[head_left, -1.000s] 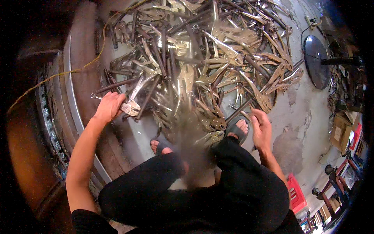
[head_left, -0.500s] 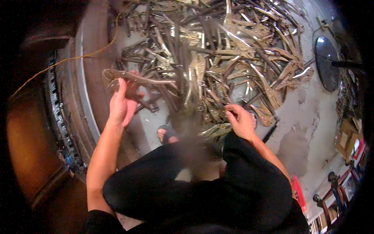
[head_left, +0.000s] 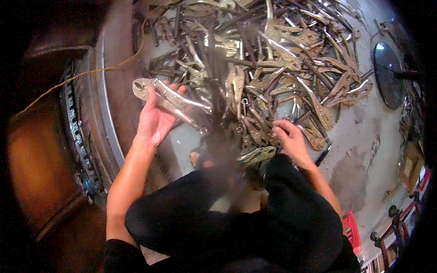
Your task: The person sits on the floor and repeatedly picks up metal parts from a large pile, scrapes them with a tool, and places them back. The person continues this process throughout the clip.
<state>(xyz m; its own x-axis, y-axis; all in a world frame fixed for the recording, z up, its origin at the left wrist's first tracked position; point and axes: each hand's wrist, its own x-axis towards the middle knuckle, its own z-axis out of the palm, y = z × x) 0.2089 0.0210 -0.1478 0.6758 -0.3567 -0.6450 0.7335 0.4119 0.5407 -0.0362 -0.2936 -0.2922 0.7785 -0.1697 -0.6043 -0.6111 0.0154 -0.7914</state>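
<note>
My left hand (head_left: 157, 120) holds a pair of locking pliers (head_left: 175, 98) up at the left of a big heap. Its silvery jaws point left past my thumb, and the two handles spread toward the right. Over my right knee hovers my right hand (head_left: 291, 142), fingers loosely bent, the thumb a little apart from the forefinger and nothing visible between them. Beneath and beyond it lies the heap of similar locking pliers (head_left: 314, 102). One more pair of pliers (head_left: 257, 156) lies close to my right knee.
A round dark disc (head_left: 388, 75) on a stand is at the right. A yellow cord (head_left: 91, 72) runs across the left, over a metal rail (head_left: 108, 118). Grey floor (head_left: 353, 159) shows right of the heap. A red object (head_left: 351, 231) and a cardboard box (head_left: 412, 164) lie lower right.
The pliers in my left hand have turned, so both handles now show, spread apart. The left hand sits slightly farther right in the picture. My right hand stays near the knee.
</note>
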